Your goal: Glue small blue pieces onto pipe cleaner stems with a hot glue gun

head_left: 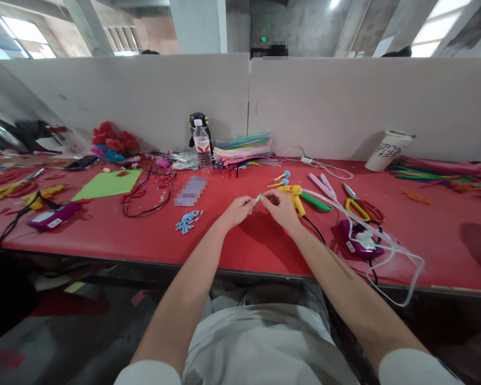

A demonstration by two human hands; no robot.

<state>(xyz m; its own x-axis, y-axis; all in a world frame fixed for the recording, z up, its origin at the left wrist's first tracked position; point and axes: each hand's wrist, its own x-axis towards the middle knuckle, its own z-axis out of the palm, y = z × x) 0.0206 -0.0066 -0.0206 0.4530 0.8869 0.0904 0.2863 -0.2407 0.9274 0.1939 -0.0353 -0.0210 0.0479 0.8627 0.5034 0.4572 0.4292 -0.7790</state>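
Note:
Over the middle of the red table, my left hand (237,210) and my right hand (281,208) meet fingertip to fingertip. Both are closed in a pinch on a small yellow-and-blue craft piece (258,198), mostly hidden by the fingers. A yellow hot glue gun (296,200) lies just beyond my right hand. Behind it are blue-headed pieces with yellow stems (284,181). Left of my left hand, short light-blue pieces (187,221) form a loose pile.
Fuzzy craft stems (243,147) and a water bottle (202,145) stand near the partition. To the right lie scissors (361,206), a green-handled tool (316,202), a purple power strip (358,240) and a white cable (417,270) hanging over the edge. Green paper (104,185) is left.

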